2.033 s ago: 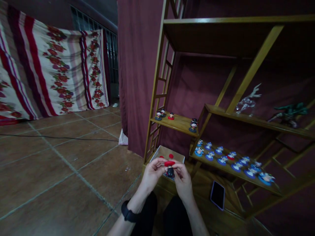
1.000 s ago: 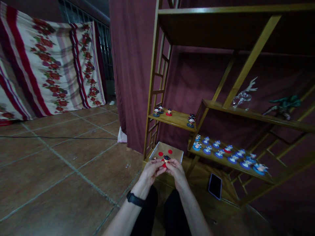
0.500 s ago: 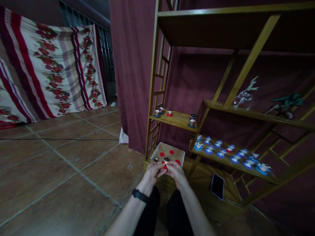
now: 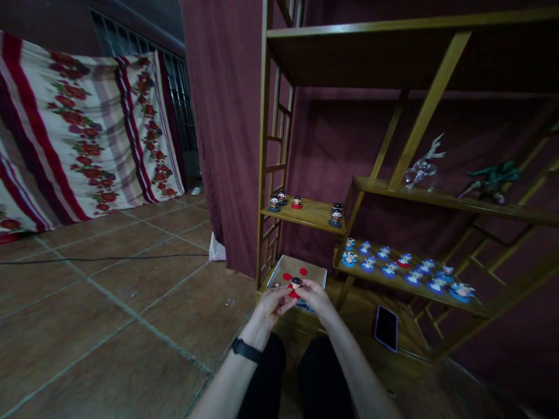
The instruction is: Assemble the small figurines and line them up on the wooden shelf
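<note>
Between my fingers is a small figurine point(image 4: 296, 284) with black hair and a red base, held upright over the near side of an open box point(image 4: 322, 272). My left hand point(image 4: 274, 304) grips it from the left, and my right hand point(image 4: 313, 295) has its fingers closed on it from the right. Red discs point(image 4: 303, 272) lie inside the box, and part of another small figure point(image 4: 276, 285) shows by my left fingers. Similar black-haired figurines stand on the small shelf point(image 4: 305, 216) above, one of them a red figurine point(image 4: 297, 202).
To the right, a lower shelf carries two rows of blue-based figurines point(image 4: 389, 269). A phone point(image 4: 386, 327) lies on the bottom board. Higher up stand a clear deer-like ornament point(image 4: 423, 169) and a dark green figure point(image 4: 495, 181). A black cable point(image 4: 105, 258) crosses the tiled floor at left.
The view has shifted slightly. My right fingers have moved up around the figurine's head, and a patterned patch of the box's near side now shows below my hands.
</note>
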A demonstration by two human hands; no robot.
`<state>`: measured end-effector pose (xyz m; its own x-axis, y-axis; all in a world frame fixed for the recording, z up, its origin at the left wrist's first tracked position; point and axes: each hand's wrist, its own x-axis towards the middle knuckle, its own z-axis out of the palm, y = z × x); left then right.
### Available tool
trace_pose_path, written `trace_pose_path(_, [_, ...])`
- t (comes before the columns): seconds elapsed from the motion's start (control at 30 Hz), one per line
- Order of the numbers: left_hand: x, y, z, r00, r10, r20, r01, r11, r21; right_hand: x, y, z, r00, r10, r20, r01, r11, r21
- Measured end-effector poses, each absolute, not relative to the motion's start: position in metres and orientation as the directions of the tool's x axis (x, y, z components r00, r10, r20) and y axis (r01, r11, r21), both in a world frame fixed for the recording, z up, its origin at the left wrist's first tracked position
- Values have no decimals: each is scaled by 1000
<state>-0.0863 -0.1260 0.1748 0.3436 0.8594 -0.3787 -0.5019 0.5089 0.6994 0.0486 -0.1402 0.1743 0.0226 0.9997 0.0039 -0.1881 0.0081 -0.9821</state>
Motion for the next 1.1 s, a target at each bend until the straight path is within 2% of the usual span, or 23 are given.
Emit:
trace_pose_path(0.27, [-86, -123, 183, 409, 859, -307, -542, 499, 676, 58, -146, 199, -31, 1000, -5, -175, -11, -985])
trace_pose_path(0.5, [-86, -124, 193, 382, 874, -299, -530, 473, 704, 62, -138, 205, -2, 990, 139, -127, 138, -982])
trace_pose_path(0.73, [-86, -126, 202, 312, 909, -276, -532, 408, 742, 56, -132, 207, 11, 968, 252, 24, 252, -967])
trace_pose_path(0.9, [-88, -126, 210, 302, 922, -244, -538, 376, 754, 54, -131, 220, 42, 923, 383, 240, 362, -901])
trace_pose_path(1.1, [-90, -127, 218, 301, 926, -226, -548, 362, 754, 51, -128, 235, 14, 925, 379, 272, 361, -892])
